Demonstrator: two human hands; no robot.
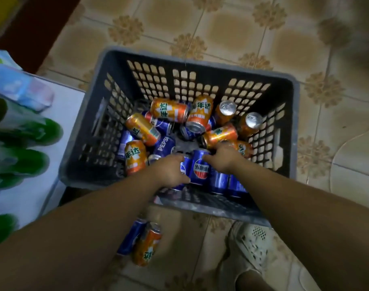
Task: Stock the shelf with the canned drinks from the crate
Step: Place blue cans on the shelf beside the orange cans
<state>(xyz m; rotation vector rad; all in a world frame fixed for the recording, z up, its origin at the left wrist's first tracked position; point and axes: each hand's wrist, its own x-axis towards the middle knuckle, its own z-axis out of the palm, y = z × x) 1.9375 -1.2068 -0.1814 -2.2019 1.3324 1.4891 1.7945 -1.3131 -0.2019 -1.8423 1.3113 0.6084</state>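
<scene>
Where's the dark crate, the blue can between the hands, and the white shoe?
Dark grey plastic crate (200, 64): head view, far rim.
Blue Pepsi can (201, 169): head view, logo.
White perforated shoe (250, 244): head view, toe.

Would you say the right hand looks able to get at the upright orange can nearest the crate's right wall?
Probably yes: the upright orange can stands uncovered, and the right hand is inside the crate.

Tiled floor (242, 28), beige w/ brown flower pattern. Dark grey slotted crate (80, 175) sits on it, centre. Just in front of the crate's near wall, a blue can (130, 238) and an orange can (147, 245) lie side by side, touching, blurry. White holed shoe (250, 246) to their right. White shelf (59, 114) left of the crate w/ green-topped packs (43, 131). Dark red mat (36, 28) far left.
</scene>
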